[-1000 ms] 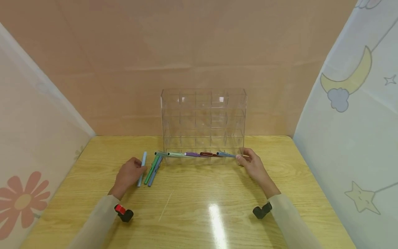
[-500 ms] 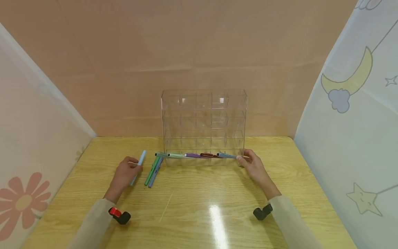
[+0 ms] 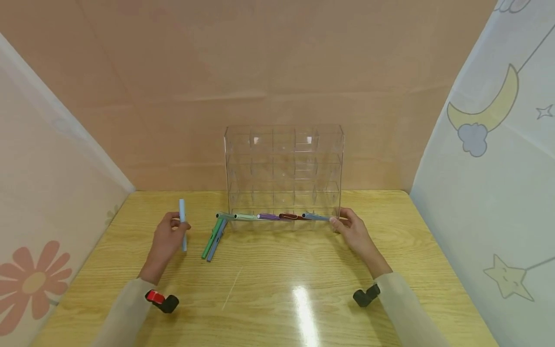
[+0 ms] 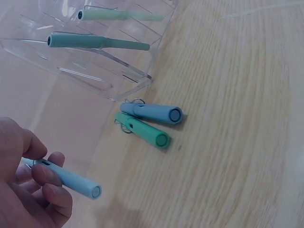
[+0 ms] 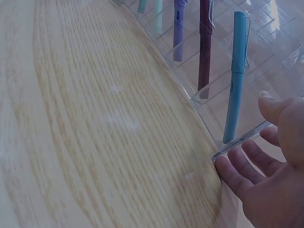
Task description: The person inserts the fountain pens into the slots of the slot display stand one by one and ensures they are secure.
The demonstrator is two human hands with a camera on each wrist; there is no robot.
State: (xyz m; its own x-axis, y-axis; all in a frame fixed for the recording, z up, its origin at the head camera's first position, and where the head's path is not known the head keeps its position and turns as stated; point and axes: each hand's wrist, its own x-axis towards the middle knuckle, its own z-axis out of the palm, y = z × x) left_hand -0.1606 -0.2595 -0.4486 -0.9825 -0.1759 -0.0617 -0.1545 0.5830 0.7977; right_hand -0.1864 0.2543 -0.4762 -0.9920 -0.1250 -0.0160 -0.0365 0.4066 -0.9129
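My left hand [image 3: 166,239] pinches a light blue pen [image 3: 182,210] between thumb and fingers, left of the rack and raised nearly upright in the head view. My right hand [image 3: 353,231] grips the lower right edge of a clear acrylic rack [image 3: 341,168], thumb at the front and fingers around the side wall. Along the rack's bottom row lie a grey-green pen [image 3: 224,215], a pale green pen [image 3: 245,217], a purple pen [image 3: 268,216], a dark red pen [image 3: 291,216] and a blue pen [image 5: 235,80]. The blue one sits nearest my right thumb.
A green pen [image 4: 147,134] and a grey-blue pen [image 4: 154,113] lie side by side on the wooden table [image 3: 277,289], near the rack's front left corner. Behind the rack hangs a plain orange-brown backdrop [image 3: 277,58]. Printed side panels [image 3: 472,202] flank the table.
My left hand has moved left, away from the two pens on the table, and the light blue pen has tilted more upright. My right hand stays on the rack.
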